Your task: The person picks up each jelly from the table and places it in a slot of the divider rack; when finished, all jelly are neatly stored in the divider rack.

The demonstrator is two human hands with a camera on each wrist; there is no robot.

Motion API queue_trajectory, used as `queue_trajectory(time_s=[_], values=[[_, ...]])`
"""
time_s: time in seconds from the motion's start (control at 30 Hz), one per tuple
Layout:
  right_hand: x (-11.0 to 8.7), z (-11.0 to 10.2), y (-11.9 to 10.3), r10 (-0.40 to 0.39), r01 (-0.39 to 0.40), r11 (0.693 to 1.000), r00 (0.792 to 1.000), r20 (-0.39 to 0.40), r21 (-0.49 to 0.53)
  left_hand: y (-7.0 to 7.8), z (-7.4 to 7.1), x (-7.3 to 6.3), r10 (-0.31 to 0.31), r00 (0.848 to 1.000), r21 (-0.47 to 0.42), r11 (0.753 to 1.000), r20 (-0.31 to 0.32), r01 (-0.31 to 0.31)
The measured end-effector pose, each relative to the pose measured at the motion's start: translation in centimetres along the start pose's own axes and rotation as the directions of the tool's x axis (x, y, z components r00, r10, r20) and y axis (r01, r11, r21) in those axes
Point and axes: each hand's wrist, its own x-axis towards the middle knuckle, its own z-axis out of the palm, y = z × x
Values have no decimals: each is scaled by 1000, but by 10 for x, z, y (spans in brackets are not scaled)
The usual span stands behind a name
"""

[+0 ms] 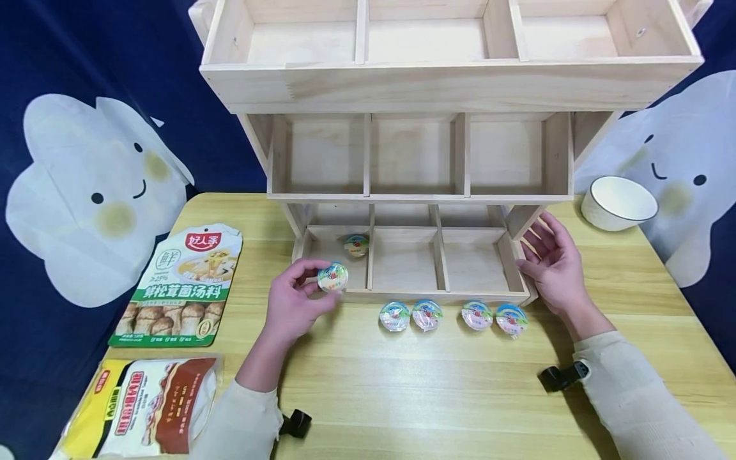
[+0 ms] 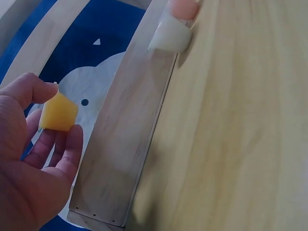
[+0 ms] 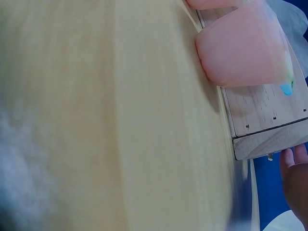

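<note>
My left hand [image 1: 296, 300] pinches a small jelly cup [image 1: 333, 277] between thumb and fingers, above the front of the bottom left compartment. In the left wrist view the cup's body is yellow [image 2: 60, 113]. Another jelly cup [image 1: 356, 245] lies inside that compartment at its back right. On the right, my right hand [image 1: 554, 265] touches the outer side of the wooden rack [image 1: 454, 297] near its front corner, fingers loosely bent. Several more jelly cups [image 1: 427, 315] stand lid up along the rack's front edge; the wrist views show a white one [image 2: 171, 36] and pink ones [image 3: 243, 48].
Higher tiers of the rack [image 1: 448, 86] overhang the bottom row. At the left lie a green and white soup seasoning pouch [image 1: 178, 287] and a yellow, white and brown food bag [image 1: 140, 406]. A white bowl [image 1: 618, 204] stands at the back right of the table [image 1: 437, 396].
</note>
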Motion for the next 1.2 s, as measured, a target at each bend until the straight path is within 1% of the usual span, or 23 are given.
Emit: queue_trajectory(time_s=[0.27, 0.47, 0.67, 0.8, 0.9, 1.2], values=[[1, 1, 2, 0, 0, 1000, 1000, 3, 2, 2, 0, 18, -13, 999, 5, 1000, 53, 13], [0, 2, 3, -2, 2, 1000, 1000, 2, -5, 4, -1, 28, -32, 995, 49, 998, 99, 28], [-1, 1, 3, -3, 3, 1000, 1000, 3, -3, 3, -3, 37, -50, 991, 104, 994, 123, 38], [-1, 0, 2, -9, 9, 1000, 1000, -4, 0, 1, -3, 43, -63, 988, 104, 993, 144, 48], [-1, 0, 2, -13, 13, 1000, 1000, -4, 0, -1, -3, 47, -70, 984, 102, 993, 165, 54], [-1, -2, 3, -15, 15, 1000, 1000, -3, 13, -5, -2, 55, -102, 964, 165, 984, 247, 62]])
